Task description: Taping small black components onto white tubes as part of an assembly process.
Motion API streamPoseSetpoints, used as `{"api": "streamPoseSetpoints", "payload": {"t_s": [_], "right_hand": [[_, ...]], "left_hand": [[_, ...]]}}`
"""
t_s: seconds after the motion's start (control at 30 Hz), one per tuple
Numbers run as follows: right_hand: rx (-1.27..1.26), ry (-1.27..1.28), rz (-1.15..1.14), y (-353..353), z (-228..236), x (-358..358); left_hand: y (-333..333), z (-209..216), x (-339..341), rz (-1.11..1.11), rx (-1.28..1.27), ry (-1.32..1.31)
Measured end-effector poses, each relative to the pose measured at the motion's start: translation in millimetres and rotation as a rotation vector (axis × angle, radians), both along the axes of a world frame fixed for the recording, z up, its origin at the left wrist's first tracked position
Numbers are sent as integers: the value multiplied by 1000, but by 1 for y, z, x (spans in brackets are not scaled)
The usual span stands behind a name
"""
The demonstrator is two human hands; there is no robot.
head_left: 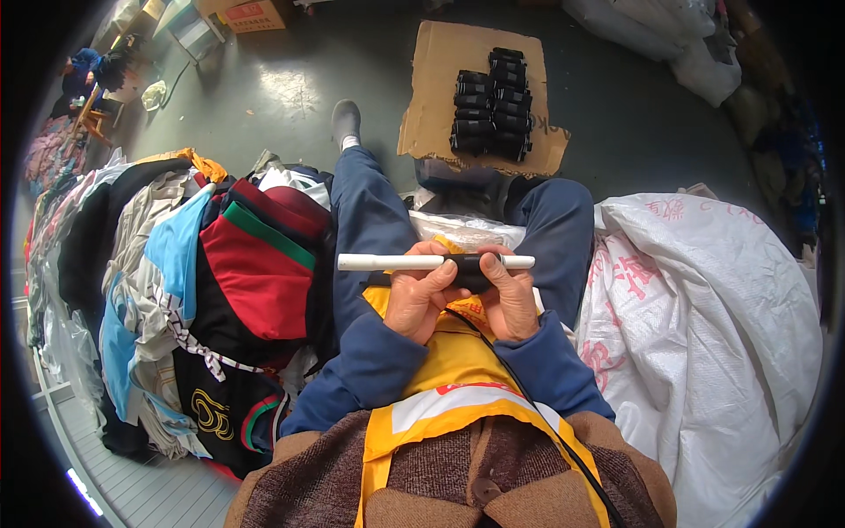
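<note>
A white tube (378, 262) lies level across my lap, held up in front of the yellow apron (458, 352). Black cloth (468, 272) is wrapped around its right half, between my hands. My left hand (419, 297) is closed around the tube and the cloth's left end, thumb on top. My right hand (512, 299) pinches the cloth and tube near the tube's right end, its thumb pressed against the cloth. The fingers beneath are partly hidden. Beyond my knees, several small black rolled bundles (493, 106) sit in two rows on a flat cardboard sheet (431, 79).
On the left, a tall heap of mixed garments (264, 264) stands against my leg. A large white woven sack (695, 334) fills the right side. A cardboard box (251, 16) and clear plastic bags (669, 35) rest on the grey floor (264, 97) farther off.
</note>
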State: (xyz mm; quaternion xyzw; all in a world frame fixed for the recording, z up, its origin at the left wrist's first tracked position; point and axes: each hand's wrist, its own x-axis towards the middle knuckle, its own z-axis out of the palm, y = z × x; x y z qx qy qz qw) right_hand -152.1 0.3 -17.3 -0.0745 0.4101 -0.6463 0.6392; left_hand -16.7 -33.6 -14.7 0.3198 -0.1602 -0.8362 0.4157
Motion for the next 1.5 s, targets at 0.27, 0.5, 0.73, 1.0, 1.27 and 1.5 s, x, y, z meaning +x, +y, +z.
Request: {"api": "streamPoseSetpoints", "payload": {"t_s": [0.27, 0.5, 0.73, 1.0, 1.27, 1.5], "right_hand": [[24, 81, -50, 2, 3, 0], [-11, 111, -60, 2, 7, 2], [-27, 152, -68, 0, 10, 1], [-15, 117, -54, 2, 7, -1], [-61, 167, -82, 1, 6, -1], [-149, 123, -4, 2, 6, -1]], "left_hand": [[-2, 0, 2, 6, 111, 179], [1, -3, -4, -1, 64, -15], [-4, 7, -1, 91, 145, 140], [-2, -2, 3, 117, 42, 98], [-1, 4, -1, -126, 32, -126], [-2, 10, -1, -160, 121, 37]]}}
